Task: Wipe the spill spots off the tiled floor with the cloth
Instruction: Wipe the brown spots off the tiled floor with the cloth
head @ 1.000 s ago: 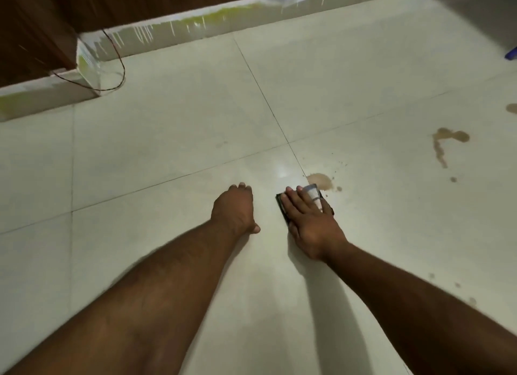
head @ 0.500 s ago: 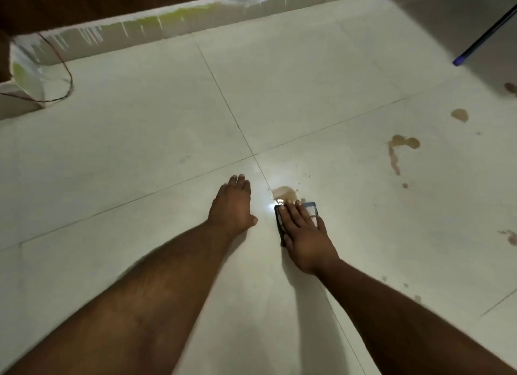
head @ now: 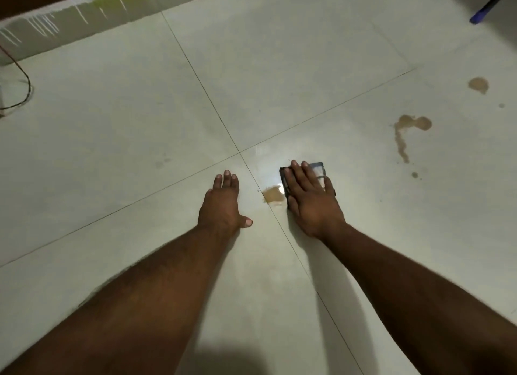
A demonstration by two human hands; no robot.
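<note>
My right hand (head: 310,198) lies flat on a small folded cloth (head: 317,169), dark with a light blue-edged patch, pressing it to the pale tiled floor (head: 140,117). A brown spill spot (head: 272,194) sits just left of the cloth, touching its edge. My left hand (head: 222,206) rests palm down on the floor left of that spot, fingers apart, holding nothing. Further right lie a larger brown spill with a trailing drip (head: 405,134) and a round spot (head: 479,84) beyond it.
A paint-streaked skirting board (head: 70,16) runs along the far wall at top left. A thin dark cable (head: 22,83) loops on the floor at the left edge. A blue-tipped pole (head: 485,6) slants in at the top right corner.
The cloth under my right hand has slid forward and right, so the nearest spill now lies at its left edge instead of ahead of it. The left hand stays planted.
</note>
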